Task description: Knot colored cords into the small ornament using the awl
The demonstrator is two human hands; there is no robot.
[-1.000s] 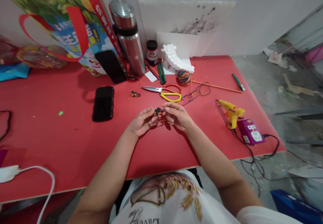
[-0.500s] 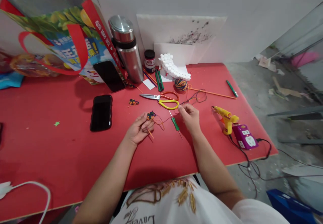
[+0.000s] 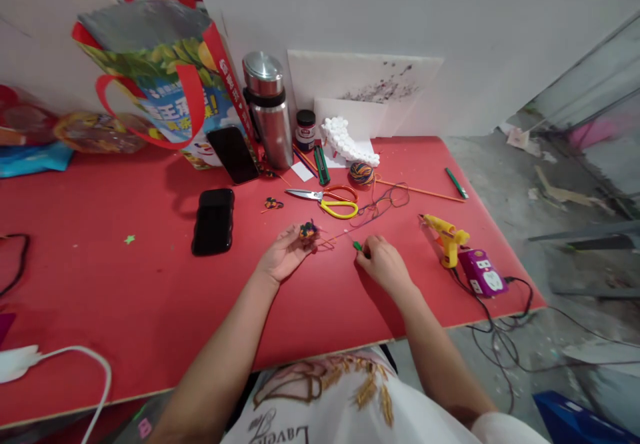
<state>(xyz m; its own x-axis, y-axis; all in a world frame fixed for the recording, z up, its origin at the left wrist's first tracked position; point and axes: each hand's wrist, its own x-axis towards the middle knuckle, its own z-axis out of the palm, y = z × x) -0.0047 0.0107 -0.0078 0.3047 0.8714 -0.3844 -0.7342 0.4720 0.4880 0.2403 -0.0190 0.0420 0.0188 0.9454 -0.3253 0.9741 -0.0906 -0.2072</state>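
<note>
My left hand pinches a small crocheted piece in dark green, orange and purple yarn. A yarn strand runs from the piece across the red table toward the yarn ball. To the right, my right hand has its fingers closed on the green handle of a crochet hook; the rest of the hook is mostly hidden by the fingers. Beyond both hands lie scissors with one orange and one yellow handle. A second small crocheted piece rests left of them.
A yellow glue gun and purple power socket sit at the right, with cables over the edge. Two phones, one of them flat, are at the left. Behind stand a steel thermos, a shopping bag and a utility knife.
My right hand has let go of the yarn and come down onto the crochet hook, which lay on the table before. My left hand still holds the crocheted piece. The view has shifted slightly.
</note>
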